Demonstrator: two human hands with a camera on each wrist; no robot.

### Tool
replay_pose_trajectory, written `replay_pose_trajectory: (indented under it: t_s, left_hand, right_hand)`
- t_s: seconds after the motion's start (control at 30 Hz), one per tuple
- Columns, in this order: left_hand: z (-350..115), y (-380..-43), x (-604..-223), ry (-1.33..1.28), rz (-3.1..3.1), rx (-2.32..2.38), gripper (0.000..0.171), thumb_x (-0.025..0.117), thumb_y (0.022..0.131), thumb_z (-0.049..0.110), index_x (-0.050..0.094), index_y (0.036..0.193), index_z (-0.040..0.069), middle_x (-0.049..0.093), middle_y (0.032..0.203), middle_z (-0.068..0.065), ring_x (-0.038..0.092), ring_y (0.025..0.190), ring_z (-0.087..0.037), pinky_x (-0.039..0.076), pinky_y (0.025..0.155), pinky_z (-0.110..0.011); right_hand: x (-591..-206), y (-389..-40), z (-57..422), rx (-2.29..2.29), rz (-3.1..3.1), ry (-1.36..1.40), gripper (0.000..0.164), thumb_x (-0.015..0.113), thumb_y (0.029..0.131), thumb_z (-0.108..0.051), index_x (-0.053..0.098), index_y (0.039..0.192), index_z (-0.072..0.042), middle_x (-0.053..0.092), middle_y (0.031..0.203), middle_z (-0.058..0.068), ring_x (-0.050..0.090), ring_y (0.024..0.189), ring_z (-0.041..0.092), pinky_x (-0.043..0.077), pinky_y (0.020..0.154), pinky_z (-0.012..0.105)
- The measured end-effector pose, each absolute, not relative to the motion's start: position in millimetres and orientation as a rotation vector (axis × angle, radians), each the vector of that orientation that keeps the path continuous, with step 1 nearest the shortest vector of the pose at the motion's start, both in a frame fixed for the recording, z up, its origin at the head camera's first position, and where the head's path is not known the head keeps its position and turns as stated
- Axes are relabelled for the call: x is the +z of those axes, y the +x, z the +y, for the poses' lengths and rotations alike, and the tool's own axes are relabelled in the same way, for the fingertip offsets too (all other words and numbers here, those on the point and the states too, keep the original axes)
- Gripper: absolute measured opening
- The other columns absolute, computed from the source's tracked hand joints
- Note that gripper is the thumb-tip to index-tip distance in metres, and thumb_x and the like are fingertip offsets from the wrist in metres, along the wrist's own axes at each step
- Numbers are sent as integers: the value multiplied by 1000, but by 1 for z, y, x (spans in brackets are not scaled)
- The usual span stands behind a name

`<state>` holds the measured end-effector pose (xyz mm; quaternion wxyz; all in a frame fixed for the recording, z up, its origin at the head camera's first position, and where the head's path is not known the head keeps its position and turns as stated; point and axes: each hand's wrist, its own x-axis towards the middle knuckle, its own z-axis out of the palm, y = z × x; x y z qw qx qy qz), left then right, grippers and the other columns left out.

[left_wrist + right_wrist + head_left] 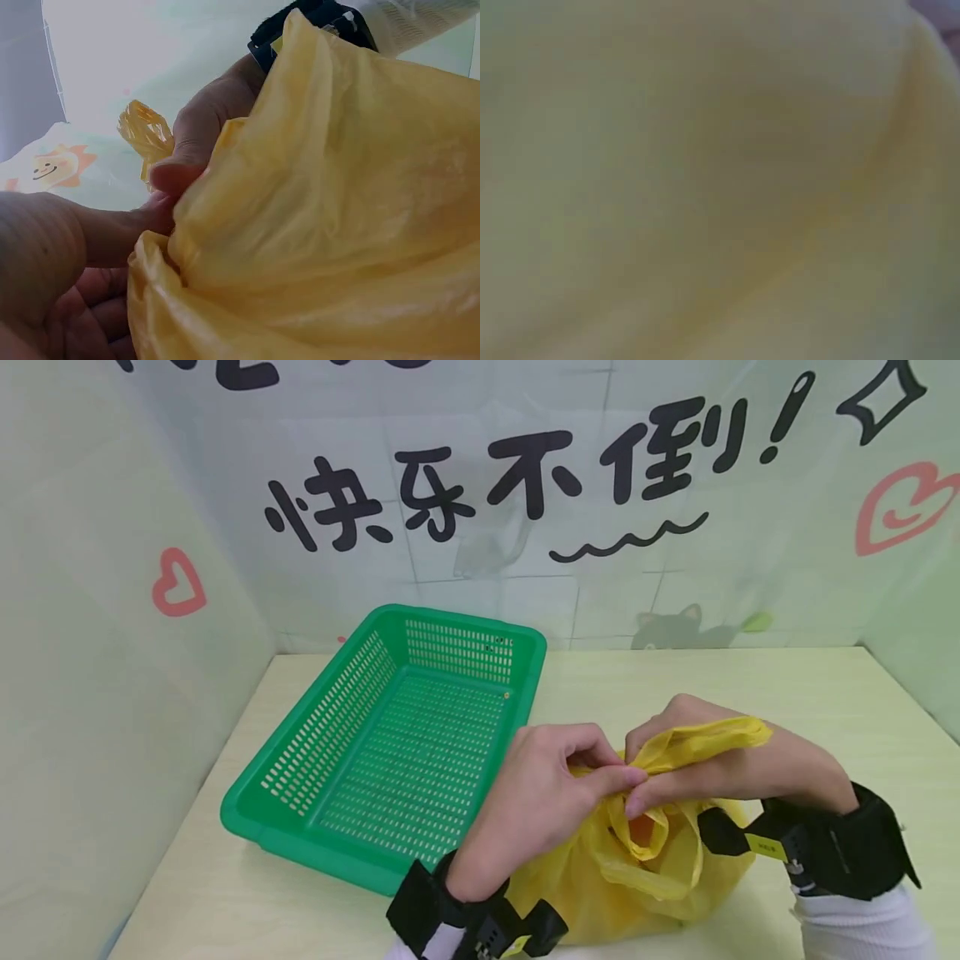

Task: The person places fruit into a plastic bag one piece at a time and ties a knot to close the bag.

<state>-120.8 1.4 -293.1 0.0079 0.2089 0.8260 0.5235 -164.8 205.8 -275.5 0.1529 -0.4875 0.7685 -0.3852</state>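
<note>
A full yellow plastic bag [637,893] stands on the table at the front, its top gathered and twisted. My left hand [543,785] pinches the bag's neck between thumb and fingers. Opposite it, my right hand [720,768] grips the same gathered plastic, with a loose yellow end lying over its fingers. The thumbs meet close together at the neck. In the left wrist view, the bag [330,195] bulges across the right side, and a tuft of it sticks up behind the thumbs. Yellow plastic [705,187] fills the blurred right wrist view. The bag's contents are hidden.
Left of the bag sits a green perforated plastic basket [262,835], with a tiny speck near its far right corner. The pale wooden table [840,693] meets a printed cloth backdrop [510,602] along its back edge. Cloth walls stand at both sides.
</note>
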Motion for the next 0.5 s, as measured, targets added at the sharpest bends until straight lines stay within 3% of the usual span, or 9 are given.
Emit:
replay_pose_trajectory:
  t_s: [0.2, 0.4, 0.5]
  left_hand:
    - [1, -121, -291, 548, 2442, 1746, 13, 79, 82, 27, 75, 75, 17, 71, 70, 9, 61, 67, -1, 49, 60, -20]
    - [-5, -122, -288, 537, 2442, 1745, 15, 75, 85, 34, 75, 87, 19, 73, 83, 10, 65, 80, 0, 53, 72, -21]
    - [-8, -122, -289, 551, 2549, 1640, 21, 69, 90, 41, 74, 97, 22, 71, 94, 11, 63, 92, -3, 52, 83, -24]
  right_hand:
    - [-270, -167, 206, -961, 2393, -1649, 22, 76, 85, -14, 64, 81, -32, 57, 64, -25, 45, 55, -12, 38, 48, 8]
    - [-283, -172, 206, -1058, 2539, -1925, 9, 67, 94, -24, 69, 85, -24, 65, 71, -16, 54, 61, -7, 44, 59, 7]
    - [-292, -173, 205, -1157, 2645, -1983, 21, 61, 95, -34, 72, 86, -18, 69, 74, -9, 59, 64, -3, 48, 61, 9]
